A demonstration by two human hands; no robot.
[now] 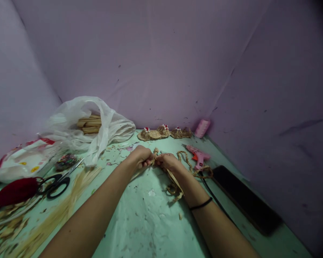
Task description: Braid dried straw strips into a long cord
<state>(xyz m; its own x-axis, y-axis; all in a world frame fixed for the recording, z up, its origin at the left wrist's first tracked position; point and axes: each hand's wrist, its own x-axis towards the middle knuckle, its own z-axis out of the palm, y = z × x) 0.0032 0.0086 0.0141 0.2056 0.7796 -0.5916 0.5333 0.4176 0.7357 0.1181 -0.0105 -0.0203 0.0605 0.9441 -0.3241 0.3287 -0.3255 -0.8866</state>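
Observation:
My left hand [143,157] and my right hand [167,161] meet over the middle of the table, both closed on a braided cord of dry plant fibre [156,151]. Flat loose strands [174,180] trail from the fingers below each hand. Under my right wrist lies a curled end of the braid [172,189]. More finished braid [187,157] winds over the table to the right of my right hand. The exact spot gripped is mostly hidden by the fingers.
Left are black-handled scissors [60,181], red yarn [17,191], pale fibre [56,218] and a plastic bag [107,122] holding dry stalks [89,124]. Small woven slippers [157,133] and pink thread [202,128] stand behind. Right are a pink glue gun [199,156] and a dark slab [244,197].

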